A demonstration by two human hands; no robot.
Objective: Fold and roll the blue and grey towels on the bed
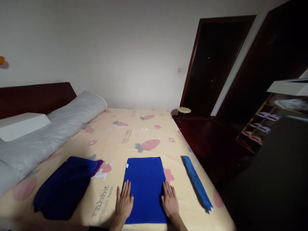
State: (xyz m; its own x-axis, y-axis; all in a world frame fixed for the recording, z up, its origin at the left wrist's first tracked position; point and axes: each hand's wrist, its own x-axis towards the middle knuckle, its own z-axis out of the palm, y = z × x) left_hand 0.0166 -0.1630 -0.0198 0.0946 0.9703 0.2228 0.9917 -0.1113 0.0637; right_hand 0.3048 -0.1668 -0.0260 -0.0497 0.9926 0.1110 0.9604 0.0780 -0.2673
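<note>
A blue cloth lies flat as a rectangle on the bed, with a small white tag at its upper left edge. My left hand rests flat on its left edge, fingers stretched forward. On the right edge lies my right hand, also flat with its fingers extended. To the right is a blue cloth roll, long and narrow, with a whitish bit at its near end. A heap of dark blue cloth with a purple edge spreads out at the left.
The bed sheet is cream with carrot and rabbit prints. Along the headboard runs a grey rolled bedding piece, with a white box on it. Beyond the bed's right edge stand a round stool and a shoe rack.
</note>
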